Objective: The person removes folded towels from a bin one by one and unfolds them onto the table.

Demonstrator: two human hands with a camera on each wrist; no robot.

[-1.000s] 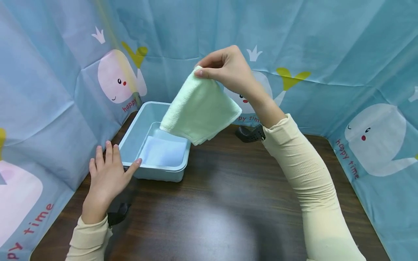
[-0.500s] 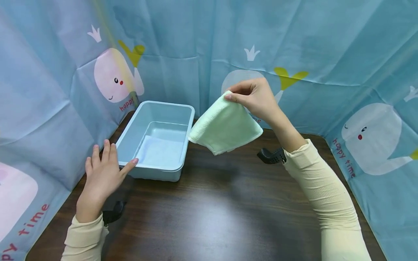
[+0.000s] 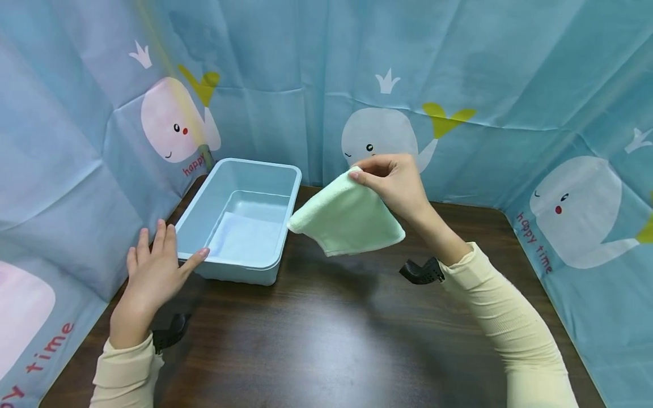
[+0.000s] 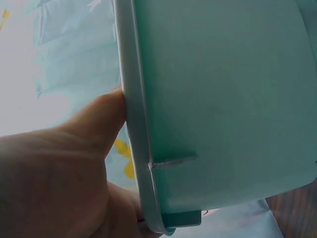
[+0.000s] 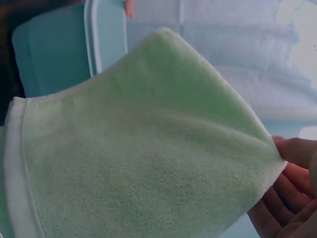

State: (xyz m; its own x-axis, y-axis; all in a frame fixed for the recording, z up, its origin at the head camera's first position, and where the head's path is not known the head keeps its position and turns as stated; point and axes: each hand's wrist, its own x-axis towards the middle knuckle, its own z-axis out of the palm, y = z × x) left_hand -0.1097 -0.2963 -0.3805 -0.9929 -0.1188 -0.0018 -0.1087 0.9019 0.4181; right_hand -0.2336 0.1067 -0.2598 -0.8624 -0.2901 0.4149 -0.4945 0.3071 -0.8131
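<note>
A folded pale green towel (image 3: pixel 349 218) hangs by one corner from my right hand (image 3: pixel 393 184), pinched between thumb and fingers. In the right wrist view the towel (image 5: pixel 138 148) fills much of the picture, its plush side showing and a stitched hem at the left. My left hand (image 3: pixel 155 275) lies with spread, straight fingers at the near left corner of a light blue plastic bin (image 3: pixel 232 262). The left wrist view shows the hand (image 4: pixel 94 129) against the rim of the bin (image 4: pixel 223 99). The towel's left tip overlaps the bin's right edge in the head view.
A pale, flat patch (image 3: pixel 240 235) shows on the bin's floor. The bin stands at the left back of a dark wooden table (image 3: pixel 326 340). A blue curtain (image 3: pixel 265 73) printed with whales surrounds the table at the back and sides.
My right hand has carried the towel right and down, from over the bin to beside it. My left hand has stayed at the bin's corner; the view has shifted slightly.
</note>
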